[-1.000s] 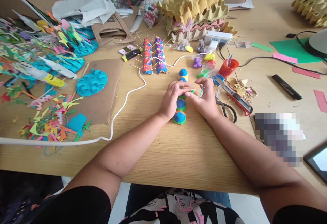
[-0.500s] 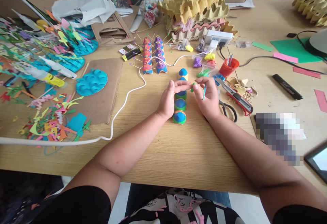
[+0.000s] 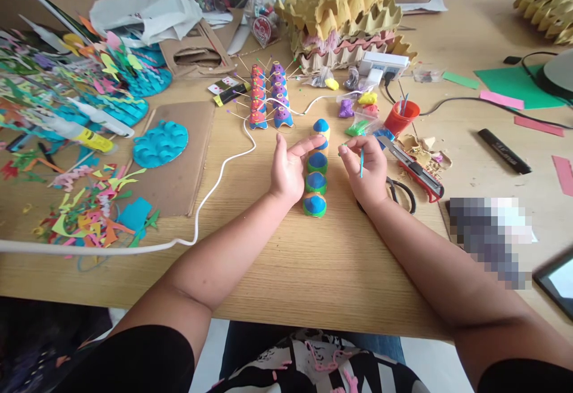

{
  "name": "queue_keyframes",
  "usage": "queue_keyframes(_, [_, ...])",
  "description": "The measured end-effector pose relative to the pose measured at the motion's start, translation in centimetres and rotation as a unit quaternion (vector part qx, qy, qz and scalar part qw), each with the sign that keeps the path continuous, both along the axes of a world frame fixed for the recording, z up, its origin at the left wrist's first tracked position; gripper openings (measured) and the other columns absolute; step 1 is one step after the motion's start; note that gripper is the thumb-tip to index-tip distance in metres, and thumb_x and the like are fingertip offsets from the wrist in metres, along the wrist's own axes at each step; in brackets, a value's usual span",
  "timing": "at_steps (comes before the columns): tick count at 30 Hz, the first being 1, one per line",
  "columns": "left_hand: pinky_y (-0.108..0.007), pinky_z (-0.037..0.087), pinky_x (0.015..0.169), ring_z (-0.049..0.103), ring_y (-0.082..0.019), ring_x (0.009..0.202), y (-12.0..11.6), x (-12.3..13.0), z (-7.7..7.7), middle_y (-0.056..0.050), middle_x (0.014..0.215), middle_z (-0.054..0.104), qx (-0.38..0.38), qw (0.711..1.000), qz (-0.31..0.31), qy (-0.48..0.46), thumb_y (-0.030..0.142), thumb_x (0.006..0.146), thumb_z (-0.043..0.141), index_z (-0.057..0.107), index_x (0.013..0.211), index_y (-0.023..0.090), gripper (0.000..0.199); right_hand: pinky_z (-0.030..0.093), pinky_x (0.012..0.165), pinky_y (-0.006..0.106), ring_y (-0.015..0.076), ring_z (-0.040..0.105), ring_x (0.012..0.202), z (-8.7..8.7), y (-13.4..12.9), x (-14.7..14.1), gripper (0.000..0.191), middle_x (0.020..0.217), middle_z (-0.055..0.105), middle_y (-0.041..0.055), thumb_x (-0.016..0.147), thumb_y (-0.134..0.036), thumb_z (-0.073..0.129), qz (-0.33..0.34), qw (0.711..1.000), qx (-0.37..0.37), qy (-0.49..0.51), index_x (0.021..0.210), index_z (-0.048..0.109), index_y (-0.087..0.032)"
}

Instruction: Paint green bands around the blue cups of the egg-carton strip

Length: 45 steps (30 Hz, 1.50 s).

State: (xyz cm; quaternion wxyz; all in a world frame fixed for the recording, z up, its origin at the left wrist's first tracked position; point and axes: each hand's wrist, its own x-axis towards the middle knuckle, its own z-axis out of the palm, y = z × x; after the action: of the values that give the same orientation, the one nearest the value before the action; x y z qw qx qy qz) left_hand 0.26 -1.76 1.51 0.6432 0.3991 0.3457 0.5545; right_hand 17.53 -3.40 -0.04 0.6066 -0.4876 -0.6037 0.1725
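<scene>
A column of egg-carton cups (image 3: 316,182) with blue tops and green rims stands on the table between my hands. My left hand (image 3: 289,169) has its thumb up and fingers stretched over the upper cups, holding nothing visible. To the right of the column, my right hand (image 3: 367,169) pinches a small piece of green clay (image 3: 342,149) at its fingertips. A thin blue stick (image 3: 362,163) also hangs from that hand's fingers. Bags of clay, with green clay (image 3: 357,129) nearest, lie just beyond the right hand.
Finished red cups (image 3: 258,97) and purple cups (image 3: 279,95) stand behind. A red cup of tools (image 3: 401,117), a box cutter (image 3: 416,169) and scissors (image 3: 401,195) lie right. Paper scraps (image 3: 98,208) and a white cable (image 3: 222,172) lie left; egg trays (image 3: 340,5) rise behind.
My left hand has drawn away to the left, its thumb and fingers spreading apart. My right hand has moved slightly right, and the green clay between the hands is now only at its fingertips.
</scene>
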Motion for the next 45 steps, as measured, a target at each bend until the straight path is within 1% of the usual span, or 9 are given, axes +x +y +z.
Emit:
queue_keyframes(5, [-0.056, 0.044, 0.133, 0.063, -0.032, 0.150, 0.2, 0.0, -0.6, -0.006, 0.135, 0.082, 0.050, 0.998, -0.002, 0.045, 0.082, 0.107, 0.009, 0.088, 0.100, 0.026, 0.097, 0.055, 0.089, 0.041, 0.0214, 0.067, 0.090, 0.7, -0.4, -0.2, 0.036, 0.090, 0.074, 0.0024, 0.101, -0.060, 0.073, 0.032, 0.998, 0.025, -0.056, 0.091, 0.072, -0.026])
queue_keyframes(11, [-0.052, 0.024, 0.146, 0.057, -0.027, 0.157, 0.0, -0.3, -1.0, -0.001, 0.136, 0.081, 0.198, 0.965, -0.009, 0.172, 0.077, 0.109, 0.007, 0.089, 0.111, 0.033, 0.094, 0.053, 0.085, 0.041, 0.0219, 0.066, 0.089, 0.7, -0.6, -0.3, 0.032, 0.089, 0.073, 0.0022, 0.100, -0.056, 0.076, 0.032, 0.994, 0.063, -0.085, 0.092, 0.072, -0.026])
queue_keyframes(17, [-0.055, 0.028, 0.144, 0.053, -0.026, 0.161, 0.0, -0.5, -1.8, -0.001, 0.142, 0.079, 0.241, 0.943, 0.005, 0.230, 0.070, 0.112, 0.004, 0.087, 0.123, 0.034, 0.091, 0.052, 0.085, 0.041, 0.0223, 0.066, 0.091, 0.8, -0.7, -0.4, 0.028, 0.091, 0.071, 0.0020, 0.100, -0.053, 0.078, 0.033, 0.991, 0.092, -0.095, 0.093, 0.070, -0.026])
queue_keyframes(21, [-0.057, 0.031, 0.142, 0.050, -0.027, 0.161, 0.1, -0.8, -2.2, -0.001, 0.145, 0.077, 0.276, 0.929, 0.000, 0.247, 0.069, 0.113, 0.007, 0.086, 0.126, 0.037, 0.087, 0.053, 0.085, 0.042, 0.0225, 0.064, 0.090, 0.5, -0.5, -0.1, 0.036, 0.090, 0.068, 0.0024, 0.098, -0.059, 0.078, 0.003, 0.990, 0.091, -0.104, 0.093, 0.065, -0.026])
queue_keyframes(26, [-0.055, 0.028, 0.143, 0.048, -0.027, 0.162, 0.0, -0.8, -2.3, 0.000, 0.142, 0.077, 0.264, 0.937, 0.000, 0.228, 0.070, 0.113, 0.009, 0.087, 0.123, 0.038, 0.084, 0.053, 0.086, 0.042, 0.0221, 0.063, 0.090, 0.4, -0.3, 0.1, 0.045, 0.089, 0.065, 0.0022, 0.095, -0.069, 0.077, -0.007, 0.994, 0.055, -0.099, 0.093, 0.063, -0.026])
queue_keyframes(32, [-0.055, 0.034, 0.140, 0.058, -0.028, 0.153, 0.1, -0.8, -2.2, -0.003, 0.138, 0.078, 0.269, 0.935, 0.025, 0.227, 0.072, 0.112, 0.013, 0.087, 0.123, 0.036, 0.084, 0.053, 0.085, 0.040, 0.0204, 0.063, 0.085, 1.0, -0.7, -0.4, 0.042, 0.083, 0.066, 0.0013, 0.101, -0.066, 0.070, 0.029, 0.996, 0.028, -0.076, 0.090, 0.071, -0.025])
queue_keyframes(36, [-0.053, 0.041, 0.134, 0.064, -0.028, 0.143, 0.1, -0.7, -1.9, -0.005, 0.139, 0.079, 0.271, 0.931, 0.062, 0.238, 0.073, 0.109, 0.044, 0.083, 0.131, 0.035, 0.059, 0.054, 0.084, 0.038, 0.0182, 0.064, 0.081, 0.9, -0.7, -0.5, 0.044, 0.084, 0.072, 0.0008, 0.101, -0.068, 0.069, 0.067, 0.997, -0.037, 0.015, 0.094, 0.078, -0.026])
queue_keyframes(39, [-0.050, 0.048, 0.126, 0.068, -0.028, 0.135, 0.0, -0.3, -1.9, -0.008, 0.131, 0.080, 0.270, 0.920, 0.101, 0.267, 0.070, 0.100, 0.068, 0.082, 0.125, 0.031, 0.048, 0.055, 0.086, 0.036, 0.0172, 0.068, 0.083, 0.8, -0.6, -0.5, 0.042, 0.090, 0.076, 0.0006, 0.097, -0.068, 0.075, 0.094, 0.991, -0.060, 0.076, 0.094, 0.080, -0.026])
queue_keyframes(45, [-0.047, 0.049, 0.123, 0.071, -0.026, 0.124, 0.1, 0.1, -2.1, -0.009, 0.118, 0.081, 0.300, 0.900, 0.126, 0.291, 0.067, 0.099, 0.071, 0.081, 0.101, 0.027, 0.041, 0.056, 0.088, 0.036, 0.0171, 0.069, 0.086, 0.9, -0.5, -0.5, 0.044, 0.089, 0.075, 0.0003, 0.092, -0.070, 0.080, 0.109, 0.987, -0.066, 0.097, 0.091, 0.080, -0.026])
